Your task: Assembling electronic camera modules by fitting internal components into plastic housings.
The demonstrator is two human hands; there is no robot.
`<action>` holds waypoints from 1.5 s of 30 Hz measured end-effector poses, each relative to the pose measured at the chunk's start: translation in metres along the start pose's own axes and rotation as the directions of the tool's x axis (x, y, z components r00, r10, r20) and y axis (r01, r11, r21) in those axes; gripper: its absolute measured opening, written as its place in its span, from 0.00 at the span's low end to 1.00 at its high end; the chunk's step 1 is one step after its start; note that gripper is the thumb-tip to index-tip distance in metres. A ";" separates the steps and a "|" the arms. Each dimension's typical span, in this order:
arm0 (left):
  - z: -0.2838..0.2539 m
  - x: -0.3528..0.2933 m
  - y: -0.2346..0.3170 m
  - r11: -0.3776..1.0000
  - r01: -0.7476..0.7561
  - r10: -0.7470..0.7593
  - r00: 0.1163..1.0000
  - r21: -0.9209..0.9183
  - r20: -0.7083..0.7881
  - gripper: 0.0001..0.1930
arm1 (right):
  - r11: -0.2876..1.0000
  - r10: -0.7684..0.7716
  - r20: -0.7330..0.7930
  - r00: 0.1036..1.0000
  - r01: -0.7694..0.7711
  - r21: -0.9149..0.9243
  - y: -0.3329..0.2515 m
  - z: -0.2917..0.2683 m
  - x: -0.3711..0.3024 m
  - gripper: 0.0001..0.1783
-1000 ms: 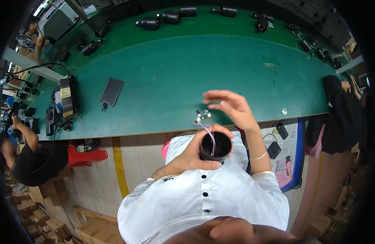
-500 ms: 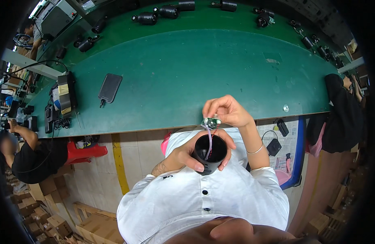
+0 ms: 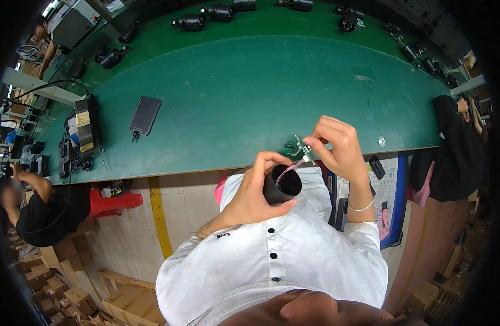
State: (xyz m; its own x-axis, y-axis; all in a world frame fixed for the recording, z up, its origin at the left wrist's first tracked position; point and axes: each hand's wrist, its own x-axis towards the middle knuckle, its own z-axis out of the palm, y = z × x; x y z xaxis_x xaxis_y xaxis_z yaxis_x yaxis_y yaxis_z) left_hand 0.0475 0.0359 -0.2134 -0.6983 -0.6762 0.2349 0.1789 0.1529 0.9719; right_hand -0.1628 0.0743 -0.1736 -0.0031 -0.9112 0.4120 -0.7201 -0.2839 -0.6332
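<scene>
My left hand (image 3: 256,190) is wrapped round a black cylindrical housing (image 3: 282,186), its open mouth tilted up and toward the right. Wires (image 3: 294,167) in white and red run out of that mouth to a small green circuit board (image 3: 304,150). My right hand (image 3: 335,142) pinches the board by its edge, just above and right of the housing, at the bench's near edge. A dark curved piece (image 3: 291,148) shows beside the board; whether it is attached cannot be made out. The inside of the housing is mostly in shadow.
On the green bench (image 3: 217,103) lies a flat black pouch (image 3: 146,116). Black boxes and cables (image 3: 86,130) stand at the left. Several black cylindrical units (image 3: 217,13) line the far shelf. Co-workers sit at left (image 3: 41,206) and right (image 3: 451,146). A blue-rimmed bin (image 3: 402,201) is beside me.
My right hand has moved right and up with the board, which is now turned on edge. The housing has tilted toward the right, and my left hand has shifted its hold to the housing's left side.
</scene>
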 end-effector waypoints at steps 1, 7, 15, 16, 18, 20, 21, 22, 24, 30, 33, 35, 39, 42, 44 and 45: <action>0.000 -0.001 0.000 1.000 0.000 0.000 1.000 -0.001 0.002 0.32 | 1.000 0.002 -0.001 1.000 -0.002 -0.002 -0.003 -0.004 0.001 0.10; -0.003 -0.003 0.001 0.899 -0.206 0.111 0.961 0.387 0.255 0.34 | 0.985 0.049 0.225 0.973 -0.010 -0.170 -0.013 -0.019 0.009 0.18; -0.011 0.009 -0.022 0.949 -0.212 0.300 0.840 -0.235 0.452 0.36 | 0.980 0.112 0.441 0.890 -0.171 0.098 -0.011 -0.018 0.014 0.26; -0.011 0.007 -0.025 0.949 -0.213 0.299 0.841 -0.233 0.450 0.36 | 0.981 0.109 0.443 0.890 -0.169 0.099 -0.010 -0.014 0.014 0.26; -0.010 0.000 -0.030 0.793 0.121 0.217 0.859 -0.598 0.463 0.38 | 0.926 0.123 0.300 0.946 -0.218 0.308 -0.006 -0.004 0.010 0.23; -0.009 -0.005 -0.036 0.417 0.415 0.147 0.847 -0.809 0.510 0.41 | 0.833 0.170 0.151 0.974 -0.224 0.507 -0.002 0.008 0.005 0.21; -0.008 -0.005 -0.039 0.417 0.415 0.149 0.846 -0.808 0.511 0.41 | 0.833 0.171 0.150 0.974 -0.224 0.505 -0.002 0.015 0.003 0.21; -0.006 -0.005 -0.043 0.278 0.441 0.169 0.852 -0.853 0.496 0.42 | 0.723 0.188 0.106 0.976 -0.211 0.657 -0.003 0.023 0.001 0.19; 0.001 -0.004 -0.049 -0.014 0.467 0.197 0.868 -0.884 0.456 0.44 | 0.434 0.242 0.033 0.970 -0.138 0.890 -0.004 0.040 -0.002 0.14; 0.014 -0.004 -0.051 -0.418 0.431 0.340 0.891 -0.800 0.302 0.49 | 0.037 0.019 -0.077 0.997 0.077 0.996 0.016 0.062 -0.011 0.09; 0.015 -0.002 -0.053 -0.395 0.465 0.322 0.878 -0.793 0.354 0.48 | 0.012 -0.015 -0.116 0.993 0.116 0.993 0.025 0.064 -0.014 0.08; 0.014 -0.001 -0.053 -0.370 0.495 0.304 0.864 -0.786 0.401 0.48 | -0.017 -0.053 -0.151 0.987 0.150 0.989 0.028 0.064 -0.015 0.07; 0.016 0.003 -0.029 0.322 0.333 0.038 0.931 -0.886 0.363 0.47 | 0.104 0.175 -0.182 0.968 0.165 0.981 0.023 0.065 -0.016 0.05; 0.012 0.003 -0.029 0.713 0.213 -0.024 0.959 -0.668 0.281 0.49 | 0.204 0.318 -0.188 0.929 0.127 0.971 0.011 0.062 -0.017 0.04; 0.010 0.003 -0.035 0.941 0.075 0.008 0.970 -0.331 0.243 0.52 | 0.316 0.459 -0.182 0.870 0.032 0.948 -0.001 0.058 -0.021 0.06; 0.009 0.002 -0.036 0.991 0.002 0.029 0.973 -0.134 0.230 0.54 | 0.364 0.525 -0.185 0.831 -0.023 0.931 -0.004 0.058 -0.022 0.08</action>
State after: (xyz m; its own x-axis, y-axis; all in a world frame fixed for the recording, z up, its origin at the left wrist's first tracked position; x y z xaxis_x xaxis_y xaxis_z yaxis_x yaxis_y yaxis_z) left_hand 0.0330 0.0353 -0.2479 -0.8336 -0.4873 0.2600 0.2685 0.0537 0.9618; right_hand -0.1198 0.0781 -0.2180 -0.5093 -0.8506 0.1309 0.3839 -0.3607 -0.8500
